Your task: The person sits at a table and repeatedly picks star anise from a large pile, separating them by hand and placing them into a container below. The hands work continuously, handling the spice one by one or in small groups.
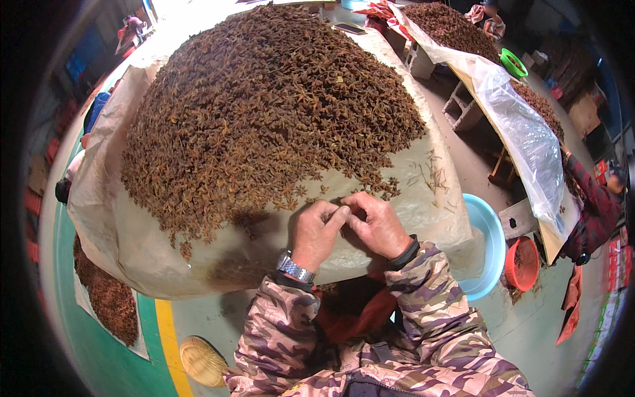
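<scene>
A large heap of dried star anise [278, 109] covers most of the pale plastic sheet [149, 258] on the table before me. My left hand [317, 231], with a metal wristwatch above it, and my right hand [374, 226] meet just off the heap's near edge. Thumbs and fingertips are pinched together over the sheet. Whether a small piece is between them is hidden by the fingers. Loose star anise [387, 188] lies just beyond my right hand. To its right, thin stalks [434, 176] are scattered on the sheet.
A phone [349, 28] lies at the table's far edge. Right of the table are a light-blue basin [486, 248], a red bowl [522, 264] and concrete blocks [461, 106]. People work around another table with heaps [446, 27]. A woven basket [201, 361] stands on the floor at left.
</scene>
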Demonstrator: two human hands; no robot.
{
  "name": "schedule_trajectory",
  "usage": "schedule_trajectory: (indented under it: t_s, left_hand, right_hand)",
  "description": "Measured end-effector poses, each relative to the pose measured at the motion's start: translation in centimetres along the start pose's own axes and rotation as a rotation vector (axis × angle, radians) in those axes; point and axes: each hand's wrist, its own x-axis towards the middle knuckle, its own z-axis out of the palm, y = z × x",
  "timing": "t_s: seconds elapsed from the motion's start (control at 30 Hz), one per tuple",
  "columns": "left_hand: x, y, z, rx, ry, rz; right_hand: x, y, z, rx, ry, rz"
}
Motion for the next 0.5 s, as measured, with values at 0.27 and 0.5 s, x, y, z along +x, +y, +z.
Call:
schedule_trajectory:
  t_s: [0.27, 0.5]
  left_hand:
    - [1.1, 0.5, -2.0, -0.775, 0.015, -0.390]
    - [0.6, -0.4, -2.4, -0.911, 0.074, -0.368]
  right_hand:
    - [2.0, 1.4, -1.7, -0.185, 0.235, 0.119]
    - [2.5, 2.0, -0.6, -0.508, 0.046, -0.153]
